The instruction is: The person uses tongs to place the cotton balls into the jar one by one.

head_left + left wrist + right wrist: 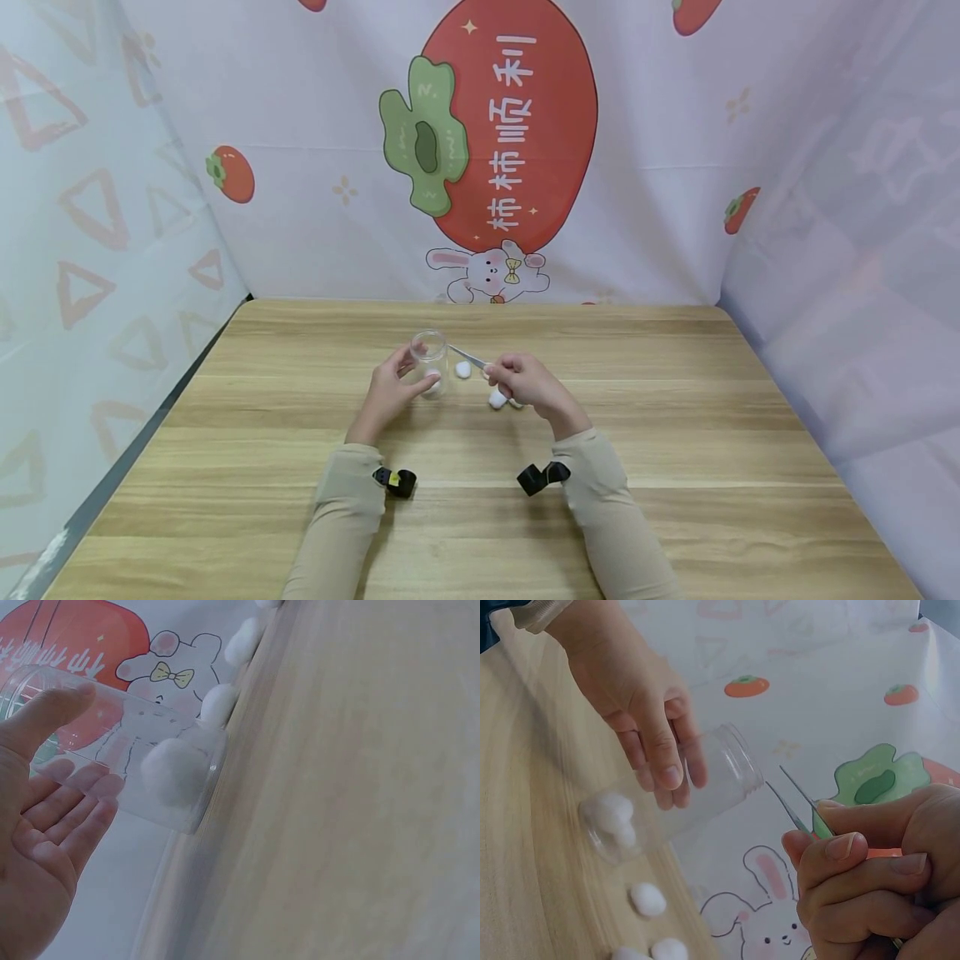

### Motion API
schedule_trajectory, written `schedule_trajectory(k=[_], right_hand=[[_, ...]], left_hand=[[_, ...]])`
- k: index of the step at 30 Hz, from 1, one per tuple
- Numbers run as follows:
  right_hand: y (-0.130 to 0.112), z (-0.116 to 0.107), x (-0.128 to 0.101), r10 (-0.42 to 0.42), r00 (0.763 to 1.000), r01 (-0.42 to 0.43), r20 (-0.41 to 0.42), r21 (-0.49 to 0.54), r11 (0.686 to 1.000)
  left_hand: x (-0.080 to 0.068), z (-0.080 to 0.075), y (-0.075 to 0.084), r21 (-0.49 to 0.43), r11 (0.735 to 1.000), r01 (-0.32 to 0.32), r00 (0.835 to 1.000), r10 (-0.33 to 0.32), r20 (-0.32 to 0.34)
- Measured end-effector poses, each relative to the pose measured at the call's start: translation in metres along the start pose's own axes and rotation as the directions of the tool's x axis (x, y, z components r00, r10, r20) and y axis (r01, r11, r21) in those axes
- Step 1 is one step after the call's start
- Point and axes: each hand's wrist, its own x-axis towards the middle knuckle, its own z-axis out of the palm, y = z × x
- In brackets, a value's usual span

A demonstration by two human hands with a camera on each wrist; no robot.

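My left hand (387, 395) grips a clear jar (441, 360), thumb on one side and fingers on the other. The jar stands upright on the table, its open mouth upward. White cotton balls (613, 814) lie at the jar's bottom. My right hand (531, 386) pinches a pair of metal tweezers (468, 357) between thumb and fingers. The tips point toward the jar's rim and are spread apart, nothing between them in the right wrist view. On the table, a loose cotton ball (463, 369) lies right of the jar, with others below my right hand.
The wooden table (480, 533) reaches back to a printed cloth (645, 217) with a large red fruit and a rabbit. Cloth walls (847, 275) flank both sides. A black strap device (395, 481) is on each wrist.
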Motion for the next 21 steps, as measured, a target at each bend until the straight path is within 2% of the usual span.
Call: schedule_trajectory(k=[8,21], right_hand=[[0.005,-0.003,0.001,0.004,1.000,-0.004,0.006,0.011,1.000],[0.014,-0.005,0.002,0.057,0.998,-0.057,0.003,0.038,0.998]], left_hand=[[0.000,0.001,0.000,0.006,1.000,0.000,1.000,0.000,0.000],[0.002,0.001,-0.004,0.004,1.000,-0.017,1.000,0.017,-0.007]])
